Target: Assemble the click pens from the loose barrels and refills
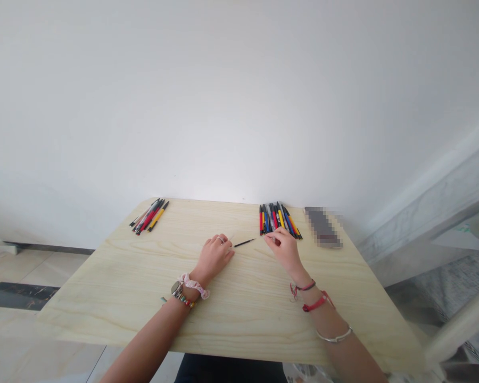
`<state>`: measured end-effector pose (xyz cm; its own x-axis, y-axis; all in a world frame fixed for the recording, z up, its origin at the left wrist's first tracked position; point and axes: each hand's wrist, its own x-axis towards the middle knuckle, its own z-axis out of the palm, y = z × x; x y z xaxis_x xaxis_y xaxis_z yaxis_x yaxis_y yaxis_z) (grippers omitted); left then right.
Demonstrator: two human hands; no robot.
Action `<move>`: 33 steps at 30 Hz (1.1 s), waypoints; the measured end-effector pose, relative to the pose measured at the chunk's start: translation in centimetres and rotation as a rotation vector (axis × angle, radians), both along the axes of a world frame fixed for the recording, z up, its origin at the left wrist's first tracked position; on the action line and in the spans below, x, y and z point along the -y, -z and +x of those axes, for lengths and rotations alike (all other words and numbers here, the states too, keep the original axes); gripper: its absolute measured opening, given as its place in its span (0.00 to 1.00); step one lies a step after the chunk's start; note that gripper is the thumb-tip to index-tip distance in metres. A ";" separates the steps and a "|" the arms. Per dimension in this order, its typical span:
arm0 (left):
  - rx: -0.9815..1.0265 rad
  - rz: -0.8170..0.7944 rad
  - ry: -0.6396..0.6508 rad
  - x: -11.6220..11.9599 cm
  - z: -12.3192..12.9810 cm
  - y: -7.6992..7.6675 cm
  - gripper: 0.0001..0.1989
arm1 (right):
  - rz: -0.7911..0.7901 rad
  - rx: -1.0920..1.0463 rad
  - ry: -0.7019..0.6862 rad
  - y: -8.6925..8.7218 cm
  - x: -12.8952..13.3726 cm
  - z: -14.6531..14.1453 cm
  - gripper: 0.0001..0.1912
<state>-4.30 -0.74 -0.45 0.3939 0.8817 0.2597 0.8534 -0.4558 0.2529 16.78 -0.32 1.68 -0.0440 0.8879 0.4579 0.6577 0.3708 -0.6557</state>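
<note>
My left hand (215,258) rests low over the middle of the table, fingers closed. From its fingertips a thin black pen refill (245,243) points right, its narrow tip toward my other hand. My right hand (285,249) is closed in a pinch a little to the right of that tip, apart from it. Something small and greyish shows at its fingertips, too small to name. Just behind my right hand lies a row of pens (275,215) in red, yellow, blue, black and grey, side by side.
A smaller group of pens (149,215) lies at the table's far left. At the far right is a dark, blurred-out flat object (323,227). The pale wooden table (239,324) meets a white wall (231,106) at its back edge.
</note>
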 end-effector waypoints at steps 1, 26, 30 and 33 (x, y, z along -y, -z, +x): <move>0.003 0.005 -0.003 0.0 0.0 0.0 0.07 | 0.004 0.030 -0.007 0.1 0.0 0.0 0.11; 0.028 0.015 0.037 0.0 -0.4 -0.3 0.09 | 0.040 0.862 0.010 1.2 0.1 -0.9 0.11; 0.019 0.001 0.098 0.1 -0.3 0.0 0.09 | 0.033 0.834 -0.069 0.5 0.6 -0.3 0.09; 0.003 -0.007 0.110 0.2 -0.2 0.0 0.08 | 0.027 0.873 -0.137 0.2 0.9 0.0 0.09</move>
<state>-4.46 -0.89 -0.45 0.4876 0.8349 0.2553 0.7976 -0.5449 0.2587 16.75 -1.22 1.52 -0.4930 0.8385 0.2319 0.8682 0.4913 0.0696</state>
